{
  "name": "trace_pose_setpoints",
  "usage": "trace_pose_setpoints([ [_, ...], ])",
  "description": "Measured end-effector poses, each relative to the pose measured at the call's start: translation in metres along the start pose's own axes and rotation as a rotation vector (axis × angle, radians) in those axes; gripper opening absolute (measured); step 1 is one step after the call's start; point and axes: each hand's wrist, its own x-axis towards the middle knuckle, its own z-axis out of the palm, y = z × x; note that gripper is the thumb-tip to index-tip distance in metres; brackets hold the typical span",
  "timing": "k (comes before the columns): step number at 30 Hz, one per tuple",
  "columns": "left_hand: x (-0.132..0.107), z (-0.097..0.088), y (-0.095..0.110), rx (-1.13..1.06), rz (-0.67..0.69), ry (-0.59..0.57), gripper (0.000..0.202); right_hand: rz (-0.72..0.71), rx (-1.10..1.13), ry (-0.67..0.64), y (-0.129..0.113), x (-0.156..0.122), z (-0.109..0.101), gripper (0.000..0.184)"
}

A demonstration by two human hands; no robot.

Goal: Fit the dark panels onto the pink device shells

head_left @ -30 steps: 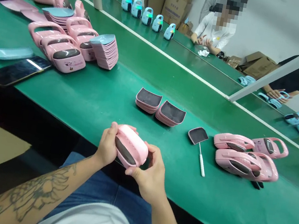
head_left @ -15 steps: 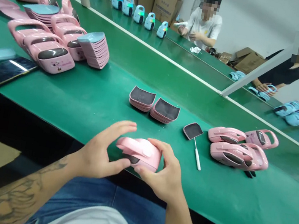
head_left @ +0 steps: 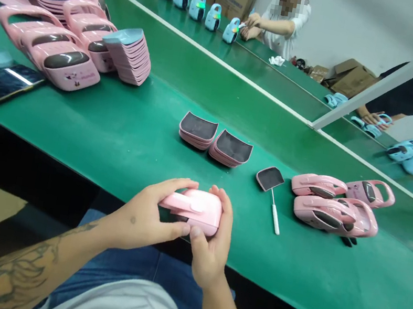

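A pink plastic casing with a carrying handle (head_left: 202,210) is held between both hands at the table's near edge. My left hand (head_left: 154,214) grips its handle end, thumb on the near side and fingers over the far side. My right hand (head_left: 214,246) wraps round the other end, thumb in front. Beyond the hands stand two stacks of pink curved panels with dark faces, a left stack (head_left: 197,131) and a right stack (head_left: 231,149). A single dark-faced panel (head_left: 270,178) lies to their right, touching the shaft of a white-handled screwdriver (head_left: 275,220).
Several pink handled casings (head_left: 335,214) lie at right. More pink casings (head_left: 66,63), a stack of pink panels (head_left: 130,56) and a phone (head_left: 0,86) are at left. Across the divider stand blue casings (head_left: 198,6), with co-workers (head_left: 283,21) behind.
My left hand has closed onto the handle end of the pink casing. My right hand has shifted round its end. The co-worker opposite has reached toward a blue casing.
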Motion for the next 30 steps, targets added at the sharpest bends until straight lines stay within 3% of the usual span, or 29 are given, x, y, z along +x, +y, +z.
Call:
trace_pose_setpoints([
  [6,0.004,0.001,0.004,-0.068,-0.040,-0.035,0.061,0.103,0.073,0.111,-0.005,0.000,0.011,0.067],
  [18,0.002,0.001,-0.006,-0.114,0.040,-0.037,0.058,0.119,0.057,0.122,-0.017,-0.001,0.012,0.058],
  [21,0.007,-0.002,-0.006,-0.023,0.047,-0.078,0.060,0.107,0.014,0.069,-0.010,0.002,0.004,0.062],
  [25,0.015,-0.006,-0.013,0.101,0.074,-0.129,0.078,0.019,-0.156,-0.031,-0.003,0.007,-0.012,0.068],
  [30,0.023,-0.001,-0.013,0.198,0.300,-0.124,0.070,-0.134,-0.289,-0.189,-0.008,0.013,-0.036,0.073],
])
